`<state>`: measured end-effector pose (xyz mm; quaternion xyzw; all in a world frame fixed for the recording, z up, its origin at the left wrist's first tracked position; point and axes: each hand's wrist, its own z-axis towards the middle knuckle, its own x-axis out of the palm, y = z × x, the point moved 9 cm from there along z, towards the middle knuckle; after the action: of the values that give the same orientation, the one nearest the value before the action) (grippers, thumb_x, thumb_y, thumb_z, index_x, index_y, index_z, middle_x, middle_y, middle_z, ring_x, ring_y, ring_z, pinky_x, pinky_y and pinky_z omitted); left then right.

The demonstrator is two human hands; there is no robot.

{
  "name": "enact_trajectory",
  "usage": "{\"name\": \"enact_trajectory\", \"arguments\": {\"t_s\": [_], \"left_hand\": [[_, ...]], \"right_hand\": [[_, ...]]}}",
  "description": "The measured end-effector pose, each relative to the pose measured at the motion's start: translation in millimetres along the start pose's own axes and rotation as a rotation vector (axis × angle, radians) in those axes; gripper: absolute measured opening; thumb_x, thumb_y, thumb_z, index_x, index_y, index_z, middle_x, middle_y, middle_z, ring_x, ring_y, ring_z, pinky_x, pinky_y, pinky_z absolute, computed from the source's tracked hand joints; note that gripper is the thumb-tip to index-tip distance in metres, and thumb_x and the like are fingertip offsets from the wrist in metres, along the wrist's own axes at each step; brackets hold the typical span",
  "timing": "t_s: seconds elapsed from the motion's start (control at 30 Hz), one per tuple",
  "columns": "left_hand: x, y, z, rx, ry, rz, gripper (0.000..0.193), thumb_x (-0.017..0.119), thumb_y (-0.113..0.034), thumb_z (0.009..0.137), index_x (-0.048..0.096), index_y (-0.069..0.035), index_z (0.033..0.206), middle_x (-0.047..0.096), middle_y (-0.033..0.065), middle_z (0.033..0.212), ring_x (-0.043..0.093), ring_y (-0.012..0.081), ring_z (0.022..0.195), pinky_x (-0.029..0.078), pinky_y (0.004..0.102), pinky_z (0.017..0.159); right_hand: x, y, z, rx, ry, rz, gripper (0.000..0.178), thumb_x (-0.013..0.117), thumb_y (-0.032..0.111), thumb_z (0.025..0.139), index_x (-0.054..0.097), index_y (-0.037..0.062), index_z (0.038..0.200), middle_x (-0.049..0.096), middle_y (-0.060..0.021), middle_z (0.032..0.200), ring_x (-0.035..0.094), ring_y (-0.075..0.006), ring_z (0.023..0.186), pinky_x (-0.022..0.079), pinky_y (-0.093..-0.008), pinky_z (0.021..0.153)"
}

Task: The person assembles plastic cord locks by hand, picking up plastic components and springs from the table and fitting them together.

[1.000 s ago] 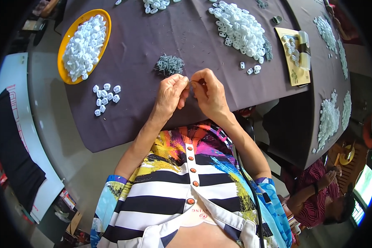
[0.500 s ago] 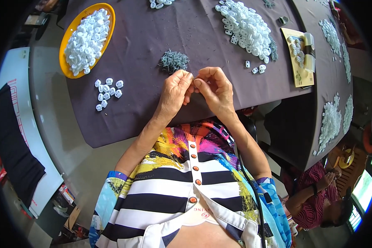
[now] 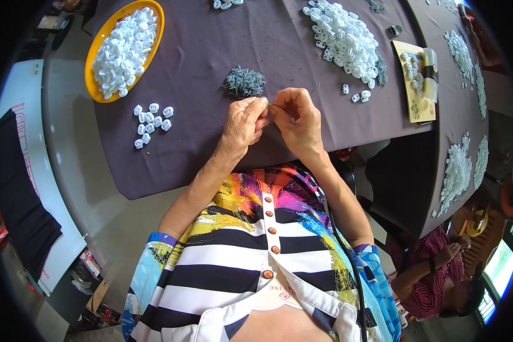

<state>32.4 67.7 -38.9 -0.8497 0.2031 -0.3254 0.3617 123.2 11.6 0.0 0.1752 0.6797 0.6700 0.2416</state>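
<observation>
My left hand [image 3: 243, 124] and my right hand [image 3: 301, 124] meet over the table's front part, thumbs and fingers pinched tip to tip. Whatever lies between the fingertips is too small to make out. A whitish spot shows in the curl of my right hand, and I cannot tell what it is. Just beyond my left hand lies a heap of thin grey metal bits [image 3: 245, 82]. To its left a loose group of small white plastic pieces with holes [image 3: 152, 121] rests on the dark tablecloth [image 3: 193, 62].
An orange-yellow oval tray [image 3: 90, 77] at the far left holds many white pieces. A big pile of white pieces [image 3: 347, 43] lies at the far right, near a tan card [image 3: 414, 108] with clear tubes. Another person [image 3: 433, 273] sits at the lower right beside more heaps.
The view has shifted slightly, so the table things sit a little farther right. My right fingers have curled in more, and both hands remain pinched together.
</observation>
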Motion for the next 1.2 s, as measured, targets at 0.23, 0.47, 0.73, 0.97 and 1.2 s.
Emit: {"name": "enact_trajectory", "arguments": {"t_s": [0.23,0.47,0.73,0.97,1.2], "left_hand": [[-3.2,-0.6,0.3,-0.049,-0.012,-0.043,0.027,0.048,-0.026,0.086,0.045,-0.011,0.063,0.038,-0.0041,0.049,0.026,0.0029,0.034,0.02,0.019,0.03],[6.3,17.5,0.6,-0.293,0.149,-0.342,0.024,0.045,-0.023,0.085,0.043,-0.011,0.064,0.036,-0.0044,0.049,0.029,0.0047,0.033,0.023,0.0205,0.03],[-0.4,-1.8,-1.6,-0.106,0.027,-0.052,0.025,0.049,-0.022,0.087,0.045,-0.01,0.065,0.039,-0.0045,0.051,0.032,0.0029,0.034,0.026,0.0187,0.031],[-11.0,-66.1,-14.2,0.565,-0.377,0.966,0.021,0.06,-0.012,0.08,0.049,-0.001,0.065,0.052,0.0092,0.053,0.055,0.0214,0.046,0.042,0.0325,0.046],[-3.7,-65.5,-19.1,0.659,-0.393,1.127,0.021,0.066,-0.01,0.073,0.048,-0.004,0.066,0.055,0.0087,0.055,0.056,0.025,0.049,0.044,0.034,0.046]], "right_hand": [[6.3,38.0,-1.8,-0.435,-0.068,-0.427,0.021,0.058,-0.009,0.071,0.049,0.001,0.086,0.056,-0.0092,0.08,0.058,-0.0185,0.069,0.047,-0.0266,0.061],[9.9,54.6,-5.8,-0.635,-0.081,-0.502,0.02,0.059,-0.01,0.069,0.05,0.0018,0.083,0.056,-0.0098,0.079,0.057,-0.021,0.067,0.046,-0.0284,0.058],[-31.1,34.5,2.7,-0.324,-0.148,-0.488,0.016,0.055,-0.005,0.076,0.053,0.0012,0.09,0.055,-0.0102,0.079,0.057,-0.0202,0.066,0.046,-0.0286,0.059],[-93.5,38.5,3.3,-0.266,-0.33,-1.066,0.017,0.049,-0.004,0.076,0.054,0.0027,0.091,0.051,-0.0166,0.083,0.054,-0.0337,0.074,0.045,-0.0401,0.063],[-108.1,24.1,19.3,-0.159,-0.322,-1.273,0.011,0.05,0.005,0.078,0.056,0.0119,0.084,0.055,-0.0053,0.081,0.057,-0.0259,0.076,0.046,-0.0373,0.061]]}}
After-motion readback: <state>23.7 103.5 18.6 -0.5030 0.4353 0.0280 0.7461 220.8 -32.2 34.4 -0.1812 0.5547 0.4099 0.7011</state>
